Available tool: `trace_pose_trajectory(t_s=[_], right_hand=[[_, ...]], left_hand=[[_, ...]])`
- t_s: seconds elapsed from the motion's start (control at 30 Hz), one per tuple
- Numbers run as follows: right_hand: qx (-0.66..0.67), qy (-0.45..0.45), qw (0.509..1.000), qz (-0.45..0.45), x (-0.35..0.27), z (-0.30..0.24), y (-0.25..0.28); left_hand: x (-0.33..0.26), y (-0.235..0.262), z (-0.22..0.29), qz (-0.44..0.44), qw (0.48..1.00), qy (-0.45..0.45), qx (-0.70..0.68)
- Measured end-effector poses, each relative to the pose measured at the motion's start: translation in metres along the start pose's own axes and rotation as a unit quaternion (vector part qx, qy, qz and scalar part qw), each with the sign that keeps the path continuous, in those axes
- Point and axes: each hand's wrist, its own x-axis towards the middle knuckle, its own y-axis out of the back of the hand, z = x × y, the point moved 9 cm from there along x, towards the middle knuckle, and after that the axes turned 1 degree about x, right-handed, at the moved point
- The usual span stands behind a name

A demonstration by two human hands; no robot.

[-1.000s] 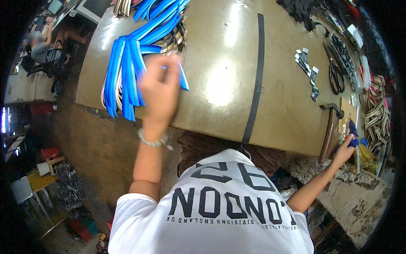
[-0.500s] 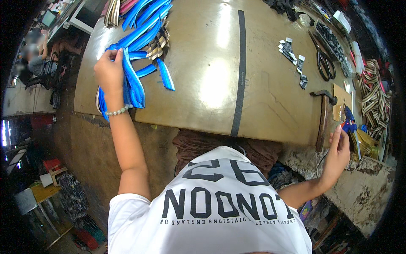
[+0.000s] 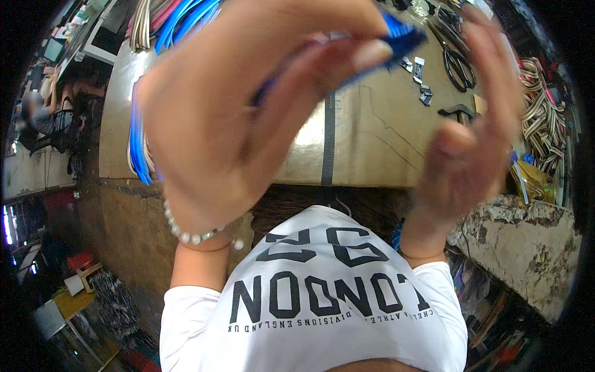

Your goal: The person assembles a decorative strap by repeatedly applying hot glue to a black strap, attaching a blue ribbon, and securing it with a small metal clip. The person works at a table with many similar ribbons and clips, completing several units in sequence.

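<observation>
My left hand (image 3: pixel 211 124) is raised large and close in the head view, its fingers closed on a blue strap (image 3: pixel 404 43). The strap's dark blue end sticks out past the thumb and fingertips; the rest is mostly hidden by the hand. To the right, my right hand (image 3: pixel 462 149) is lifted too and smeared by motion. Its thumb stands apart from the raised fingers, and nothing shows between them. Behind my left hand, more blue straps (image 3: pixel 139 149) hang at the table's left edge, and further ones (image 3: pixel 186 25) lie at the far left.
The shiny brown table (image 3: pixel 378 155) carries a dark tape line (image 3: pixel 328 142). Small black-and-white labels (image 3: pixel 419 69), black scissors (image 3: pixel 458 69) and a dark-headed hammer (image 3: pixel 455 113) lie on its right side. Striped straps (image 3: pixel 542 118) are heaped at the far right. A person (image 3: pixel 42 115) sits at far left.
My left hand has come up from the pile toward the camera with a blue strap. My right hand has left the blue tool at the right and risen inward.
</observation>
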Motion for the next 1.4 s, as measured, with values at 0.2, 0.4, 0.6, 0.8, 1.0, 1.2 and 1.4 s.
trace_pose_trajectory(t_s=[0.2,0.4,0.6,0.8,1.0,1.2,1.4], right_hand=[[0.244,-0.432,0.859,-0.125,-0.097,0.061,-0.092],[0.159,-0.421,0.874,-0.181,-0.142,0.066,-0.125],[0.153,-0.421,0.872,-0.199,-0.148,0.064,-0.124],[0.143,-0.407,0.879,-0.202,-0.142,0.065,-0.129],[0.024,-0.317,0.916,-0.243,-0.136,0.050,-0.125],[-0.028,-0.241,0.906,-0.346,-0.126,0.035,-0.130],[0.024,-0.565,0.821,-0.079,-0.188,0.138,0.046]], left_hand=[[-0.052,-0.092,-0.098,-0.188,0.943,0.244,-0.129],[-0.102,-0.121,-0.147,-0.228,0.916,0.321,-0.079],[-0.104,-0.119,-0.148,-0.223,0.913,0.338,-0.055],[-0.102,-0.117,-0.143,-0.213,0.925,0.313,-0.028],[-0.101,-0.117,-0.139,-0.204,0.936,0.287,0.001],[-0.092,-0.113,-0.107,-0.167,0.967,0.115,0.155],[-0.100,-0.126,-0.110,-0.207,0.970,0.126,0.024]])
